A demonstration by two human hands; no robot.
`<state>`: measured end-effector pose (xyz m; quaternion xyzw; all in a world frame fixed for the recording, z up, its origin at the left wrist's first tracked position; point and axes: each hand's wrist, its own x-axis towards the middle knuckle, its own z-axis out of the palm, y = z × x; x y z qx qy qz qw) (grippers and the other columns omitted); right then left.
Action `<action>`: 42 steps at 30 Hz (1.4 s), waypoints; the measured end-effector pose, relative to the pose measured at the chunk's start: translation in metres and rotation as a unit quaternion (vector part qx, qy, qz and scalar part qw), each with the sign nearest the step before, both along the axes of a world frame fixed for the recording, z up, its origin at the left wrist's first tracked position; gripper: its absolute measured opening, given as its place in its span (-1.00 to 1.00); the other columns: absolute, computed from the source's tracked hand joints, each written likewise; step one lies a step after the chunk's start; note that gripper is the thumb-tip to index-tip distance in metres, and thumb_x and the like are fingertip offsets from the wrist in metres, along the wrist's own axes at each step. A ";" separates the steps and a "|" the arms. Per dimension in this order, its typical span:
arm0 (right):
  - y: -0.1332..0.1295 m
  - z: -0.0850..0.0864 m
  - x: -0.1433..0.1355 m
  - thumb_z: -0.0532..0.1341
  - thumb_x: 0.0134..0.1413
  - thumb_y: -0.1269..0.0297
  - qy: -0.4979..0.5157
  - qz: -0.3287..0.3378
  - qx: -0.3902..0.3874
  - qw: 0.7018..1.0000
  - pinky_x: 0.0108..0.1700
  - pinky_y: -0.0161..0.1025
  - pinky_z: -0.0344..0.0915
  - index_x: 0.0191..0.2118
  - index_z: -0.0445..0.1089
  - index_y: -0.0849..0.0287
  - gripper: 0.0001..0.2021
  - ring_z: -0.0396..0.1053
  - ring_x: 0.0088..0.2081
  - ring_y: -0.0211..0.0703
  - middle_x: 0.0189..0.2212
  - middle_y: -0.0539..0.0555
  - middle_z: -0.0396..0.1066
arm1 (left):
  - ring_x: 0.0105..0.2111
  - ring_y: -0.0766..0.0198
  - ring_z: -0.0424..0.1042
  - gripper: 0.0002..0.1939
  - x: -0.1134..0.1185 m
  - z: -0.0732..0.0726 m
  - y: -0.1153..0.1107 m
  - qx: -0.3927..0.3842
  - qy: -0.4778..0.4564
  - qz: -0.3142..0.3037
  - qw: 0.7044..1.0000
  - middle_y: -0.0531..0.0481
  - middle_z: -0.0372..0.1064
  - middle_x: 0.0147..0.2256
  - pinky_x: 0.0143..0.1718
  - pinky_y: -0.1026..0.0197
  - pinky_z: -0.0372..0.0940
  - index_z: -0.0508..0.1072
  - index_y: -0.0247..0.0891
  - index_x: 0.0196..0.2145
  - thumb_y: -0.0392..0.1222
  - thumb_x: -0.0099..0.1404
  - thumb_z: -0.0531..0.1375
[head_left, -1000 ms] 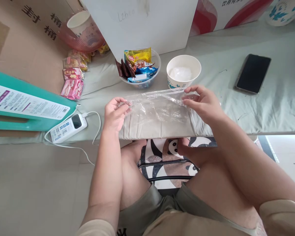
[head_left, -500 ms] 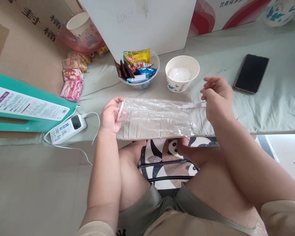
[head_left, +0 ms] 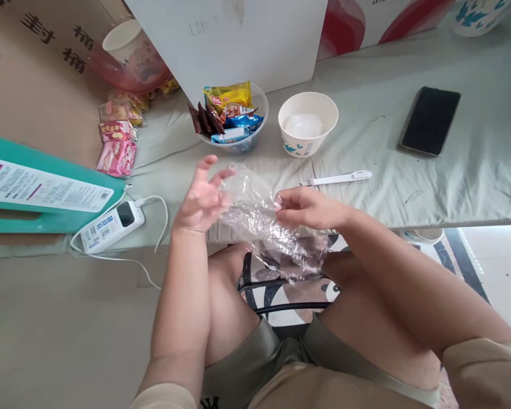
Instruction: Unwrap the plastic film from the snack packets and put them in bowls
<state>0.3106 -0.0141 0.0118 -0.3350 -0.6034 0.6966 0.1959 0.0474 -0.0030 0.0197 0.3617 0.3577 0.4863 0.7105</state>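
Observation:
A clear, crinkled plastic bag (head_left: pixel 264 221) hangs between my hands, its lower end over the front edge of the covered surface. My right hand (head_left: pixel 310 207) pinches it near its upper edge with thumb and fingers. At the bag's left edge is my left hand (head_left: pixel 202 199), fingers spread and slightly blurred; whether it still touches the film I cannot tell. Just beyond my right hand lies a slim white utility knife (head_left: pixel 340 178), blade end to the left. Behind it stands a paper bowl (head_left: pixel 296 145) with something whitish inside.
A clear plastic bowl (head_left: pixel 262 116) of wrapped snacks stands left of the paper bowl. A phone (head_left: pixel 430 121) lies at right. On the left are a white power bank (head_left: pixel 111 227) with its cable, pink snack packs (head_left: pixel 117 158) and a green container (head_left: pixel 46 187). Boxes stand behind.
My right hand has left the knife lying on the cloth and moved left to grip the bag. The bag has bunched up and swung down; my left hand's fingers have spread.

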 end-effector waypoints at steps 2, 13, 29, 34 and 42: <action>0.000 0.003 0.003 0.27 0.01 0.31 0.031 -0.088 -0.020 0.995 -0.42 -0.31 0.31 -0.37 0.30 0.13 -0.89 0.39 -0.50 -0.30 -0.56 -0.06 0.44 | -0.66 0.53 0.13 -0.49 0.000 0.000 0.004 -0.012 -0.044 0.077 0.996 0.08 0.56 -0.19 -0.74 0.42 -0.09 0.52 0.03 -0.11 -0.23 -0.08 0.41; 0.005 -0.009 -0.009 0.26 0.09 0.34 -0.012 -0.331 -0.078 0.940 -0.33 -0.26 0.42 -0.31 0.22 0.08 -0.85 0.54 -0.41 -0.21 -0.45 -0.02 0.51 | -0.05 0.00 0.57 -0.24 0.040 -0.020 -0.010 -0.084 0.055 -0.010 0.995 -0.26 0.56 -0.06 -0.09 0.07 0.47 0.48 -0.31 -0.01 0.35 0.03 0.36; -0.005 0.002 -0.022 0.17 0.04 0.35 -0.359 -0.307 0.225 0.852 -0.41 -0.22 -0.06 -0.42 0.05 0.05 -0.79 0.09 -0.56 -0.22 -0.63 -0.08 0.24 | -0.39 0.35 0.48 -0.12 0.076 -0.029 -0.023 -0.012 0.162 0.061 0.985 0.01 0.39 -0.14 -0.50 0.34 0.32 0.14 0.00 0.10 0.04 -0.04 0.54; -0.006 0.001 -0.018 0.15 0.03 0.33 -0.327 -0.329 0.226 0.857 -0.39 -0.20 -0.01 -0.43 0.03 0.05 -0.79 0.12 -0.54 -0.21 -0.61 -0.08 0.21 | -0.59 0.55 0.21 -0.31 0.076 -0.025 -0.017 0.013 0.154 0.151 0.976 0.17 0.28 -0.29 -0.62 0.41 0.09 0.20 0.00 -0.03 -0.34 -0.03 0.44; -0.004 0.001 -0.006 0.19 0.02 0.35 -0.115 -0.383 0.129 0.907 -0.42 -0.21 0.19 -0.43 0.06 0.03 -0.78 0.35 -0.50 -0.18 -0.61 -0.11 0.18 | -0.48 0.44 0.27 -0.56 0.063 -0.014 -0.011 -0.092 0.052 0.165 0.981 0.12 0.31 -0.36 -0.55 0.35 0.14 0.35 -0.14 -0.19 -0.22 -0.03 0.38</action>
